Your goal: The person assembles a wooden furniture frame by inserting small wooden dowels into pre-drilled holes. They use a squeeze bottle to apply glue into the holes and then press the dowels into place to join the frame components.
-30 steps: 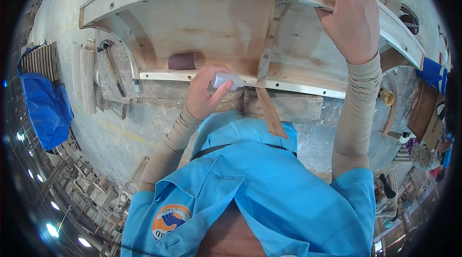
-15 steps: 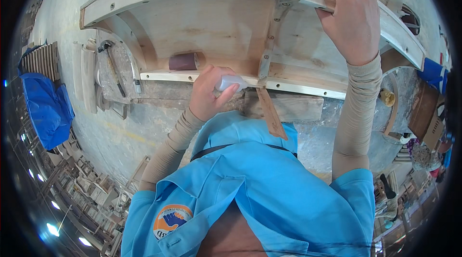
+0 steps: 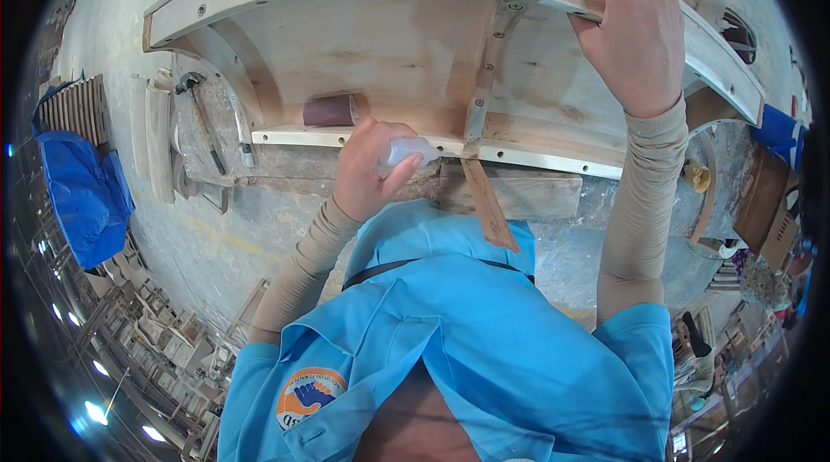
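Note:
My left hand (image 3: 372,164) is wrapped round a small translucent squeeze bottle (image 3: 405,152). Its nozzle points right, at the near rail of a pale wooden furniture frame (image 3: 363,56), close to where the middle brace (image 3: 478,103) meets that rail. From this joint a thin brown wood strip (image 3: 490,207) sticks out toward me. My right hand (image 3: 635,25) rests on the frame's far upper rail, fingers over the top and thumb on the near side. A rolled piece of purple-brown sandpaper (image 3: 330,111) lies inside the frame, left of the bottle.
On the left, a hammer (image 3: 203,121) and a brush (image 3: 246,151) lie near curved wood pieces (image 3: 154,138). A blue plastic sheet (image 3: 82,194) hangs by stacked slats. A wooden board (image 3: 519,191) is below the frame. Cardboard (image 3: 778,229) stands at the right.
My left hand has shifted slightly left with the bottle, drawing its nozzle back a little from the brace joint. The right hand stays on the rail.

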Demonstrator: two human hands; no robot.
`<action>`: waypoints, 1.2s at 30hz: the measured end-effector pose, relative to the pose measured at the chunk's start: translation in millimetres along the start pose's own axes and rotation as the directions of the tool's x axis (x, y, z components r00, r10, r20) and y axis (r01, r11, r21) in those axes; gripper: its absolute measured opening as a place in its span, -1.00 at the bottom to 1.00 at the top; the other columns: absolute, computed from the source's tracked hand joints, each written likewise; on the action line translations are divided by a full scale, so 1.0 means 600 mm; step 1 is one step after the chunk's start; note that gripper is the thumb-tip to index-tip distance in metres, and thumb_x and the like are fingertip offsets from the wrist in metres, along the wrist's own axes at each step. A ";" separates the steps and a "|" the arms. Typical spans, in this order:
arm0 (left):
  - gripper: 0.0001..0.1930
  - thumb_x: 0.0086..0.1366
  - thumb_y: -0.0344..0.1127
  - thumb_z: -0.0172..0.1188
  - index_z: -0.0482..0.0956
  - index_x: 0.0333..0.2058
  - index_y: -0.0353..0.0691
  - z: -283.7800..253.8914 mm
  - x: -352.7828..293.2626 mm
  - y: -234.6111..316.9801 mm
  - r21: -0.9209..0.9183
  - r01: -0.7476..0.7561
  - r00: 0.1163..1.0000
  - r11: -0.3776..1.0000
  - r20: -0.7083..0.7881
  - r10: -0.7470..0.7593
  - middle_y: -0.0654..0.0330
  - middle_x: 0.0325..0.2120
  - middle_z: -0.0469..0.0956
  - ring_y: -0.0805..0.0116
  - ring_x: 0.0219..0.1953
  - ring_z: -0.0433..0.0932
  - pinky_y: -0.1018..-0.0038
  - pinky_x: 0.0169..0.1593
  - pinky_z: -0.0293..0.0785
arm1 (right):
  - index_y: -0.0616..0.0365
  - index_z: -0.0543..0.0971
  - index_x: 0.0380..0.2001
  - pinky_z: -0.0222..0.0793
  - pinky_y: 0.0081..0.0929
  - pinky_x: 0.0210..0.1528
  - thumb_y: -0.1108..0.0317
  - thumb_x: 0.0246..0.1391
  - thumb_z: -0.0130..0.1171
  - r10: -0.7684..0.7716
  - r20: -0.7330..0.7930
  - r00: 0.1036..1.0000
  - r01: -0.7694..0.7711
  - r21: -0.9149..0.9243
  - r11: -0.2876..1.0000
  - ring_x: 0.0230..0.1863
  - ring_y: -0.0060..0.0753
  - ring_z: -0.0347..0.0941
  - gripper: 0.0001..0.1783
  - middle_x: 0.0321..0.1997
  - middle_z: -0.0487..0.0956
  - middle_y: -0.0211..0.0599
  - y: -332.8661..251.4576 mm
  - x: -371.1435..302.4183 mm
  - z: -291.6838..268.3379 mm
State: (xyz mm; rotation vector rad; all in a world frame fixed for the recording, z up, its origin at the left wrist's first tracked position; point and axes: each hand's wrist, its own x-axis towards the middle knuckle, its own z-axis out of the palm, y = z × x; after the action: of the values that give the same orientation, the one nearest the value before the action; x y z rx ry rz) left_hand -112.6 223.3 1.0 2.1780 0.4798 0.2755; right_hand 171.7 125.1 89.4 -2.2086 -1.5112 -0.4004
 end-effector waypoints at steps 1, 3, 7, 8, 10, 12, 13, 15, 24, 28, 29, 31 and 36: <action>-0.73 0.06 -0.34 0.36 0.53 -0.27 -0.24 -0.002 0.000 0.002 0.010 0.006 1.000 1.000 0.010 -0.006 0.10 -0.43 0.52 0.12 -0.39 0.44 0.34 -0.32 0.39 | 0.24 0.49 -0.23 0.29 -0.20 -0.12 0.61 -0.34 0.12 -0.004 -0.006 1.000 0.004 0.003 1.000 -0.19 0.05 0.38 -0.57 -0.32 0.46 -0.09 0.001 0.000 0.002; -0.73 0.06 -0.35 0.36 0.53 -0.27 -0.24 -0.006 0.000 0.005 0.031 0.018 0.999 0.999 0.029 -0.019 0.10 -0.43 0.51 0.12 -0.38 0.43 0.34 -0.32 0.39 | 0.24 0.49 -0.23 0.29 -0.20 -0.12 0.61 -0.34 0.12 -0.004 -0.007 1.000 0.004 0.003 1.000 -0.19 0.05 0.38 -0.57 -0.32 0.46 -0.09 0.001 0.000 0.003; -0.74 0.07 -0.36 0.32 0.53 -0.26 -0.26 -0.008 0.000 0.001 0.023 -0.007 1.000 1.000 0.020 0.007 0.10 -0.38 0.54 0.12 -0.37 0.45 0.35 -0.30 0.40 | 0.24 0.49 -0.23 0.28 -0.20 -0.11 0.61 -0.34 0.12 -0.003 -0.059 0.998 0.002 -0.010 1.000 -0.18 0.05 0.38 -0.57 -0.32 0.46 -0.10 -0.007 -0.001 0.006; -0.73 0.06 -0.36 0.35 0.53 -0.26 -0.25 -0.007 0.001 0.002 0.024 -0.014 1.000 1.000 0.018 0.014 0.11 -0.40 0.53 0.12 -0.38 0.44 0.33 -0.31 0.40 | 0.24 0.49 -0.23 0.28 -0.20 -0.11 0.61 -0.34 0.12 -0.001 -0.059 0.998 0.000 -0.007 1.000 -0.18 0.05 0.38 -0.57 -0.31 0.46 -0.10 -0.008 -0.001 0.007; -0.72 0.05 -0.35 0.37 0.53 -0.27 -0.24 -0.006 0.002 0.004 0.024 -0.019 1.000 1.000 0.013 0.019 0.12 -0.41 0.53 0.12 -0.38 0.42 0.31 -0.31 0.39 | 0.24 0.49 -0.23 0.28 -0.21 -0.10 0.61 -0.34 0.12 0.013 -0.025 1.000 -0.012 0.003 1.000 -0.17 0.05 0.38 -0.56 -0.31 0.46 -0.09 -0.004 0.000 0.003; -0.72 0.04 -0.34 0.37 0.53 -0.27 -0.24 -0.006 0.003 0.004 0.023 -0.015 1.000 1.000 0.007 0.015 0.13 -0.40 0.54 0.11 -0.37 0.42 0.31 -0.30 0.40 | 0.24 0.49 -0.22 0.28 -0.21 -0.09 0.61 -0.34 0.13 0.017 -0.018 1.000 -0.017 -0.003 1.000 -0.17 0.05 0.38 -0.56 -0.30 0.47 -0.09 -0.005 0.000 0.001; -0.72 0.05 -0.34 0.37 0.53 -0.27 -0.24 -0.005 0.003 0.005 0.025 -0.016 1.000 1.000 0.014 0.016 0.13 -0.40 0.54 0.11 -0.36 0.43 0.31 -0.29 0.40 | 0.25 0.49 -0.22 0.28 -0.21 -0.09 0.61 -0.35 0.13 0.010 -0.042 0.999 -0.010 -0.016 1.000 -0.17 0.05 0.38 -0.56 -0.30 0.47 -0.09 -0.010 0.000 0.003; -0.72 0.05 -0.35 0.37 0.53 -0.26 -0.24 -0.003 0.002 0.007 0.031 -0.018 0.999 0.999 0.027 0.017 0.13 -0.39 0.54 0.11 -0.36 0.43 0.32 -0.28 0.40 | 0.25 0.49 -0.22 0.28 -0.21 -0.08 0.61 -0.35 0.13 0.001 -0.069 0.998 -0.002 -0.024 1.000 -0.16 0.05 0.38 -0.56 -0.29 0.47 -0.08 -0.012 -0.002 0.005; -0.74 0.07 -0.38 0.31 0.53 -0.25 -0.27 -0.001 0.007 0.005 0.020 -0.054 0.997 0.998 0.048 0.053 0.08 -0.39 0.53 0.10 -0.38 0.46 0.36 -0.32 0.39 | 0.25 0.49 -0.20 0.28 -0.20 -0.08 0.61 -0.34 0.12 -0.018 -0.025 1.000 0.018 -0.011 1.000 -0.15 0.06 0.38 -0.55 -0.27 0.48 -0.07 0.004 -0.002 0.008; -0.73 0.07 -0.36 0.34 0.52 -0.25 -0.26 -0.007 0.005 0.008 0.022 -0.002 0.999 1.000 0.047 0.000 0.11 -0.38 0.54 0.12 -0.37 0.44 0.33 -0.28 0.40 | 0.25 0.49 -0.20 0.28 -0.19 -0.08 0.61 -0.34 0.12 -0.010 -0.038 0.999 0.008 -0.042 0.999 -0.14 0.07 0.38 -0.54 -0.27 0.48 -0.07 0.001 -0.003 0.011; -0.74 0.07 -0.37 0.32 0.53 -0.25 -0.27 -0.008 0.004 0.005 0.030 -0.007 0.999 1.000 0.049 0.005 0.09 -0.38 0.53 0.13 -0.37 0.45 0.36 -0.29 0.40 | 0.25 0.49 -0.20 0.28 -0.19 -0.08 0.61 -0.34 0.12 -0.004 -0.034 0.999 0.003 -0.048 0.999 -0.14 0.07 0.38 -0.54 -0.27 0.48 -0.07 0.000 -0.003 0.011; -0.75 0.08 -0.38 0.30 0.53 -0.24 -0.28 -0.008 0.002 0.001 0.033 -0.013 0.999 0.999 0.040 0.011 0.08 -0.38 0.53 0.13 -0.38 0.46 0.38 -0.30 0.40 | 0.25 0.49 -0.20 0.28 -0.19 -0.07 0.61 -0.34 0.13 0.005 0.000 1.000 -0.005 -0.022 1.000 -0.13 0.07 0.38 -0.54 -0.26 0.48 -0.07 0.002 0.000 0.007; -0.75 0.08 -0.37 0.30 0.53 -0.25 -0.28 -0.004 0.007 0.003 0.013 -0.012 1.000 1.000 0.022 0.012 0.08 -0.38 0.53 0.13 -0.38 0.46 0.38 -0.29 0.41 | 0.25 0.49 -0.20 0.29 -0.19 -0.05 0.61 -0.33 0.13 0.001 -0.082 0.997 -0.003 -0.017 1.000 -0.12 0.08 0.39 -0.55 -0.25 0.49 -0.06 -0.009 -0.003 0.010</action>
State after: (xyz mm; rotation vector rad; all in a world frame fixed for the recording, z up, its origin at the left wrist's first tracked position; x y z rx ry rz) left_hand -109.1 226.0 3.7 2.1947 0.4572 0.2555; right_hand 166.1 128.4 84.3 -2.1794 -1.4677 -0.4986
